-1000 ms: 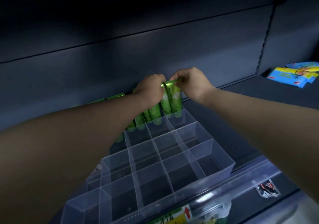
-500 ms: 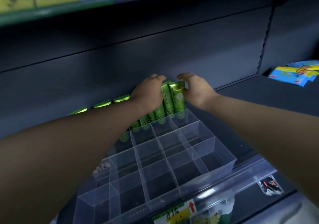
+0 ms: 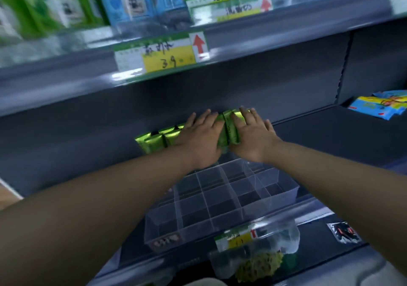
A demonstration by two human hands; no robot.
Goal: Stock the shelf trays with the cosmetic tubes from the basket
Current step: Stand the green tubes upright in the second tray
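A row of shiny green cosmetic tubes [image 3: 154, 141] stands in the back row of a clear divided tray [image 3: 282, 189] on the dark shelf, leaning against the back panel. My left hand [image 3: 200, 136] lies flat with straight fingers on the tubes in the middle of the row. My right hand [image 3: 253, 131] rests flat, fingers spread, on the rightmost tubes [image 3: 230, 129]. Both palms press the tubes toward the back panel. The tray's nearer compartments hold nothing. The basket is out of view.
A shelf above carries a yellow price label [image 3: 163, 56] and blurred boxes. Blue and yellow packets [image 3: 381, 107] lie on the shelf at the right. A clear bag with green contents [image 3: 257, 261] hangs below the shelf edge, beside a small dark packet [image 3: 343, 233].
My hands went from pinching the tube tops to lying flat with straight fingers on the tubes. The view tilted upward, bringing the upper shelf and its label into sight.
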